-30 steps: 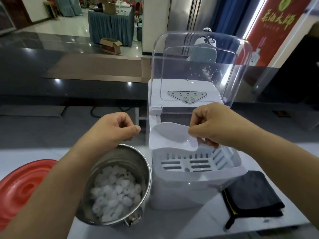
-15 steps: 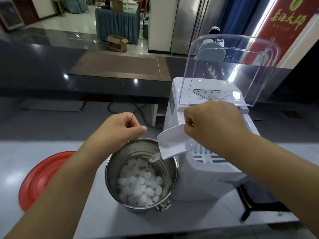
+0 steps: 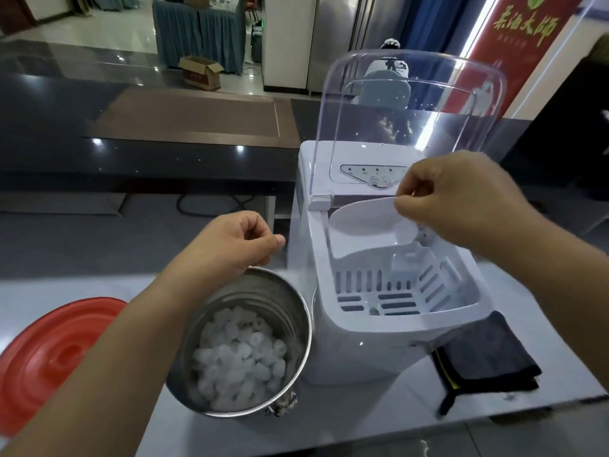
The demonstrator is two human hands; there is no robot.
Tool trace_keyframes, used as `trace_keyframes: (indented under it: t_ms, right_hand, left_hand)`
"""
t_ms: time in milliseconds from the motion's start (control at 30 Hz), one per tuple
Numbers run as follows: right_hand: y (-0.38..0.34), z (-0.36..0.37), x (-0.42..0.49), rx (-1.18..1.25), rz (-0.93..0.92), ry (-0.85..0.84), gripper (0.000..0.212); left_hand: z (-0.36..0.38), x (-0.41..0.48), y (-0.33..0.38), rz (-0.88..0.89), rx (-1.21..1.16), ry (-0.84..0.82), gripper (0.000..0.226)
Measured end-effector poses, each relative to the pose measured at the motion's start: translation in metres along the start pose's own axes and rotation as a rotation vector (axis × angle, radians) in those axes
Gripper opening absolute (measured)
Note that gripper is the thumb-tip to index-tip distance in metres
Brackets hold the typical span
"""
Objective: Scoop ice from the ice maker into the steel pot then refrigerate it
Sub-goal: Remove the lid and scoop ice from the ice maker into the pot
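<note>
— What do the containers hold?
— The steel pot (image 3: 298, 311) stands on the table (image 3: 346, 420) just left of the ice maker (image 3: 359, 354). A heap of pale ice pieces (image 3: 237, 357) covers its bottom. The ice maker's white basket (image 3: 362, 268) shows its slotted floor and walls (the clear lid (image 3: 412, 103) stands raised behind it).
— And the scoop?
— The scoop (image 3: 365, 221) hangs over the basket's far end. The person's right hand (image 3: 461, 196) pinches its right edge between the thumb and curled fingers.
— The other hand?
— The left hand (image 3: 230, 249) hovers at the pot's far rim, fingers curled in, thumb tip against the forefinger. Whether it touches the rim cannot be told.
— How does the scoop look?
— White, smooth and shallow, its broad oval face turned toward the camera.
</note>
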State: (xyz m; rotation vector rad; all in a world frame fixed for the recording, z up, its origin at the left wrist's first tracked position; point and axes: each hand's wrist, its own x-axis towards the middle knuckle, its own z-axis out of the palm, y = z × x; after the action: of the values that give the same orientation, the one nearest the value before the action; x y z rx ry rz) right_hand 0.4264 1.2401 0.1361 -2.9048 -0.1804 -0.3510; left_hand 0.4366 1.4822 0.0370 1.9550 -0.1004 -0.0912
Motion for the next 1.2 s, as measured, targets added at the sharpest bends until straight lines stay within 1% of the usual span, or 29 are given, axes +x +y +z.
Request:
trace_keyframes:
  t_ms: [67, 133, 233, 300, 333, 400, 500, 567, 667, 733, 1067, 1200]
  right_hand:
    - [0.016, -0.001, 0.002, -0.009, -0.007, -0.025, 0.010]
    - [0.033, 0.006, 0.001, -0.092, -0.038, -0.064, 0.009]
    - [0.055, 0.024, -0.005, -0.310, -0.192, -0.099, 0.010]
    - [0.064, 0.034, -0.007, -0.383, -0.282, -0.101, 0.011]
    - [0.067, 0.039, -0.007, -0.403, -0.300, -0.109, 0.010]
    - [0.071, 0.048, -0.008, -0.412, -0.325, -0.106, 0.008]
    - [0.071, 0.062, -0.007, -0.372, -0.377, -0.093, 0.023]
    - [0.071, 0.072, -0.006, -0.379, -0.449, -0.071, 0.027]
    - [0.069, 0.082, -0.006, -0.404, -0.553, -0.061, 0.029]
    - [0.072, 0.087, -0.004, -0.421, -0.588, -0.032, 0.028]
    - [0.079, 0.098, -0.004, -0.324, -0.618, 0.009, 0.031]
    - [0.082, 0.094, 0.001, -0.372, -0.599, 0.035, 0.032]
  left_hand:
    - [0.009, 0.005, 0.003, 0.009, -0.035, -0.003, 0.024]
    - [0.020, 0.010, 0.007, 0.016, -0.056, -0.004, 0.025]
    - [0.034, 0.019, 0.012, 0.009, -0.082, 0.010, 0.022]
    - [0.040, 0.023, 0.014, -0.004, -0.080, 0.018, 0.020]
    - [0.042, 0.025, 0.014, -0.011, -0.078, 0.016, 0.019]
    - [0.045, 0.027, 0.014, -0.023, -0.082, 0.014, 0.019]
    - [0.046, 0.029, 0.011, -0.050, -0.069, 0.019, 0.019]
    - [0.046, 0.031, 0.010, -0.073, -0.082, 0.000, 0.019]
    - [0.045, 0.032, 0.009, -0.091, -0.082, -0.028, 0.020]
    - [0.044, 0.032, 0.008, -0.097, -0.086, -0.043, 0.019]
    - [0.044, 0.034, 0.011, -0.106, -0.079, -0.059, 0.018]
    - [0.043, 0.035, 0.012, -0.110, -0.095, -0.082, 0.017]
